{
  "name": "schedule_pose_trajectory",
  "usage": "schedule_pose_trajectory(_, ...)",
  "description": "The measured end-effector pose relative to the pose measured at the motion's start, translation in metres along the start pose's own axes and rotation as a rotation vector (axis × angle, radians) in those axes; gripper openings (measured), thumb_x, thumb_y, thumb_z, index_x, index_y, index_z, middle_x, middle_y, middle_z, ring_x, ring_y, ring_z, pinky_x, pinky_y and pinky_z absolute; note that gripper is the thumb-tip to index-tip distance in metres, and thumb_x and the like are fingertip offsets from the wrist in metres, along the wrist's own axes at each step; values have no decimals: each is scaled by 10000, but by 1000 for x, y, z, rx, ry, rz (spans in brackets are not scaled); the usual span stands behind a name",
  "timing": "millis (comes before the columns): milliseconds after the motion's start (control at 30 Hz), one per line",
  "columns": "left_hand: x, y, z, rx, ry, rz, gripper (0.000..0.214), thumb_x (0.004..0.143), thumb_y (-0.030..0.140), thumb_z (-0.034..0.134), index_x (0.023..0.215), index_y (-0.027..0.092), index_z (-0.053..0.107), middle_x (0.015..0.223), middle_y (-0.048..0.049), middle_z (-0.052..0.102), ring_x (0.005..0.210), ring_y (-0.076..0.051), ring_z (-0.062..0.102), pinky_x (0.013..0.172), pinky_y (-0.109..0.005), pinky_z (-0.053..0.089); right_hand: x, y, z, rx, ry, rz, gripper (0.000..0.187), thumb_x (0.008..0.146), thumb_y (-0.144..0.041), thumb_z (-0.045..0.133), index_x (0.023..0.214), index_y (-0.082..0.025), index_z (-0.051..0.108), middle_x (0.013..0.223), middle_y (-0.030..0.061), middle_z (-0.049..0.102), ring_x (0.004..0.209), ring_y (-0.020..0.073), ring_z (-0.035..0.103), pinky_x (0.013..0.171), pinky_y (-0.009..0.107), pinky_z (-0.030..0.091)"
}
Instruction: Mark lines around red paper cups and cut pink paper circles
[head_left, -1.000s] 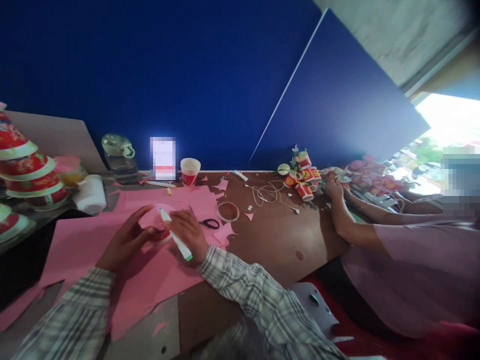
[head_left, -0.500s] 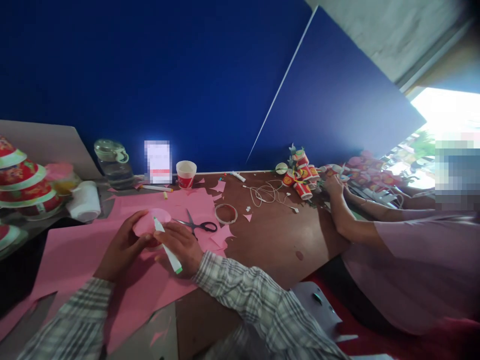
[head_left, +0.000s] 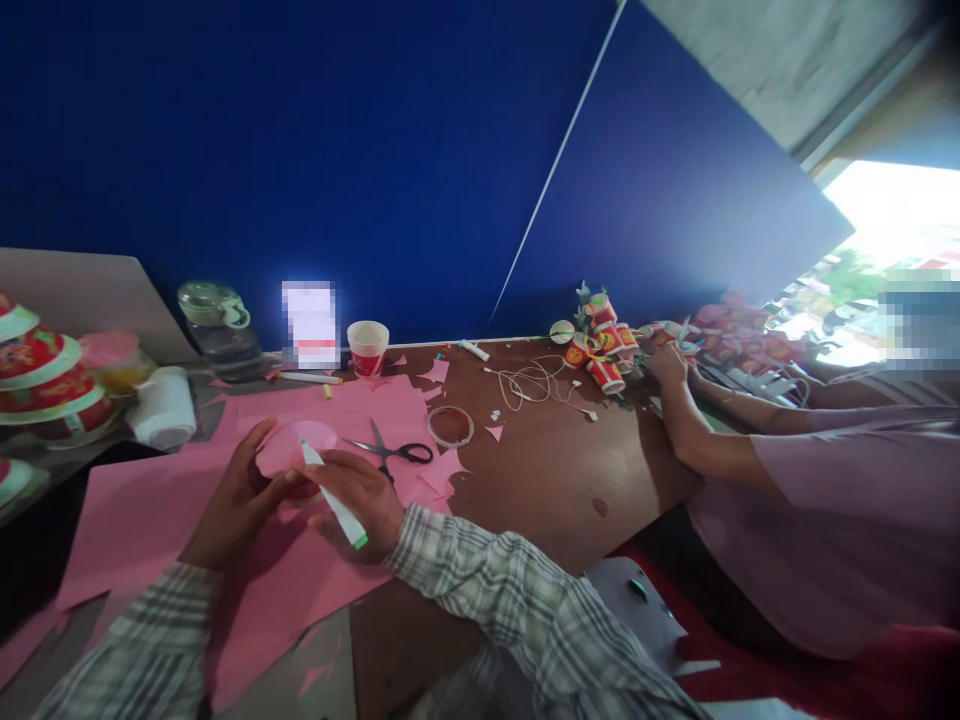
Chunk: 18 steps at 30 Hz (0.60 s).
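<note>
My left hand is closed around a paper cup, mostly hidden behind my fingers. A round piece of pink paper covers the cup's top. In my right hand is a white marker with a green end, held like a pen. Its green tip is at the pink round's surface; whether it touches, I cannot tell. Under both hands lie large pink paper sheets. Just beyond my right hand rest open scissors with black handles.
Behind the sheets stand a red-and-white paper cup, a lit phone and a water bottle. A tape ring, white earphones and paper scraps lie rightward. Stacked bowls stand left. At right, a co-worker's hands handle small cups.
The view has shifted slightly. My left hand and the pink-topped cup have moved a little left, and the pink round looks tipped more toward me. The marker stays over it.
</note>
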<state>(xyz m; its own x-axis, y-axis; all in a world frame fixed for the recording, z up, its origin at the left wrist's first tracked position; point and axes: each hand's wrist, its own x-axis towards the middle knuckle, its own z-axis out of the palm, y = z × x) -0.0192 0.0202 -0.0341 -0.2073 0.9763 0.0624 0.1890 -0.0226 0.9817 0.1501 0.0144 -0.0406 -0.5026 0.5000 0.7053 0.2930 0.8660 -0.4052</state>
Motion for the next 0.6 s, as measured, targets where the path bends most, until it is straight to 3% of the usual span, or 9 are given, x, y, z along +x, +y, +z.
schedule_pose_trajectory(267,-2,4,2,-1,63,61,958,418,605,592,1270,274,306,1289,-85,399,886,-200,543,657,-315,509,0,-2,0,-8,30,3,439,876,-246,498,1278,-98,404,1226,105,629,1246,191,550,1127,303,436)
schedule_pose_trajectory(467,-3,3,1,30,0,91,828,507,590,542,1228,216,380,1250,-112,442,697,-138,560,581,-331,518,0,-1,0,-18,39,11,436,869,-253,517,1268,-103,421,1211,101,636,1230,211,551,1123,308,436)
schedule_pose_trajectory(600,0,0,0,123,-3,140,752,543,581,516,1184,199,425,1199,-111,490,687,-141,562,589,-329,515,2,-2,-1,-38,46,6,407,885,-267,492,1248,-89,441,1198,113,643,1211,221,566,1115,313,441)
